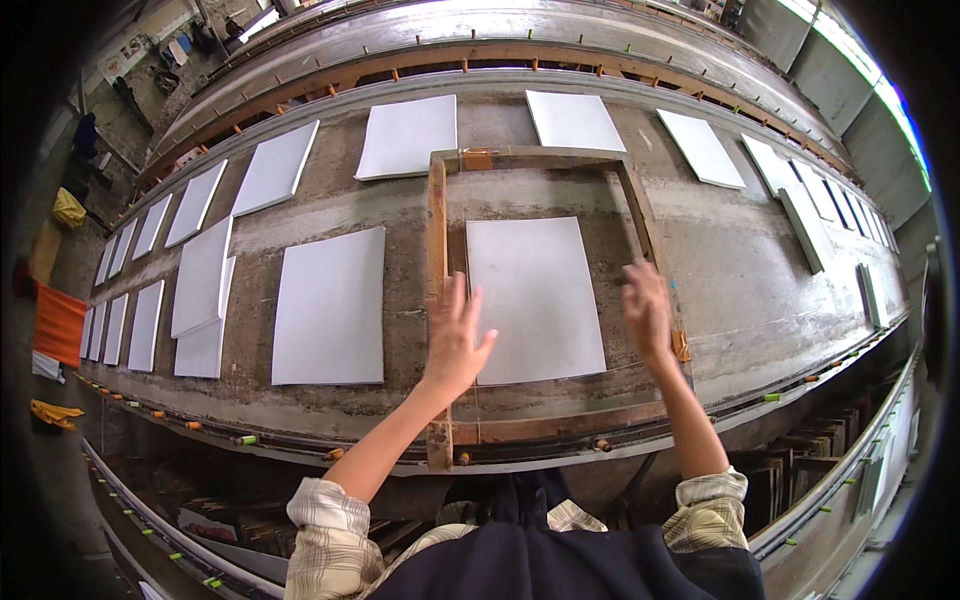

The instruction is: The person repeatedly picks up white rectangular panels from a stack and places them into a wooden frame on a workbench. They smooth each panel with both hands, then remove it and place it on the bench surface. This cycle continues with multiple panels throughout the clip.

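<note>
A worn wooden frame [438, 225], shaped like a printing screen, lies on the long table in front of me. Inside its outline is a white rectangular stack of sheets [535, 300]; I cannot tell whether mesh is stretched across. My left hand [460, 340] is over the frame's left side and the stack's left edge, fingers spread, holding nothing. On the other side, my right hand [648, 310] is by the frame's right bar, fingers apart and slightly blurred. Whether either hand touches the wood does not show clearly.
More white stacks stand in rows along the long table [740, 290], including one left of the frame [330, 305] and one beyond it [410, 135]. Small pegs [245, 440] line the table's near edge. A second long table [400, 45] runs behind. Orange cloth [60, 325] hangs far left.
</note>
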`<state>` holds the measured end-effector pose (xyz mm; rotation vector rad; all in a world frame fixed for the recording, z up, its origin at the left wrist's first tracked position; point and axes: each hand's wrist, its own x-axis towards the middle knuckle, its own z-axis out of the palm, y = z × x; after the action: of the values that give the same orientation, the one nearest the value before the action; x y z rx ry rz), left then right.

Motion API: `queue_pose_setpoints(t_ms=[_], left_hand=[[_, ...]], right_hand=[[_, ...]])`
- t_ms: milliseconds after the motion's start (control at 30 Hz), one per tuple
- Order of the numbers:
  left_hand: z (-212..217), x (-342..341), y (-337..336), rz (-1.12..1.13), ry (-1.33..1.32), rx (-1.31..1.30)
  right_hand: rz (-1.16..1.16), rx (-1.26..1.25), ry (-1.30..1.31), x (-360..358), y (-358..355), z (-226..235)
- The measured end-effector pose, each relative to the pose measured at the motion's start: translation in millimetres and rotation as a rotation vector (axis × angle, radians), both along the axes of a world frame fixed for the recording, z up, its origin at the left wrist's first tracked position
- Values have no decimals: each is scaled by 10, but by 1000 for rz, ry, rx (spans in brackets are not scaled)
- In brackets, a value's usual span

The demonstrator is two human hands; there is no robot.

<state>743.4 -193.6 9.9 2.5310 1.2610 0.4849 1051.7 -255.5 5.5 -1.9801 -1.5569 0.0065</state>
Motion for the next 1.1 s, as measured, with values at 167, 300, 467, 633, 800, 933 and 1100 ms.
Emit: queue_pose_setpoints(t_ms=[167, 300, 467, 633, 800, 933, 1100], left_hand=[[-169, -342, 77, 167, -356, -180], [-127, -317, 102, 115, -499, -195], [298, -266, 198, 64, -620, -161], [867, 25, 77, 64, -650, -112], [929, 862, -85, 49, -688, -88], [641, 1737, -208, 51, -688, -90], [384, 2510, -438, 50, -714, -224]], right_hand=[[-203, -253, -49, 457, -265, 71], [-161, -239, 29, 523, -317, -8], [-197, -160, 150, 527, -289, 71], [-203, -81, 216, 701, -325, 429], [-246, 38, 132, 1620, -506, 534], [-271, 18, 76, 2528, -766, 562], [-285, -47, 48, 3243, -1109, 305]])
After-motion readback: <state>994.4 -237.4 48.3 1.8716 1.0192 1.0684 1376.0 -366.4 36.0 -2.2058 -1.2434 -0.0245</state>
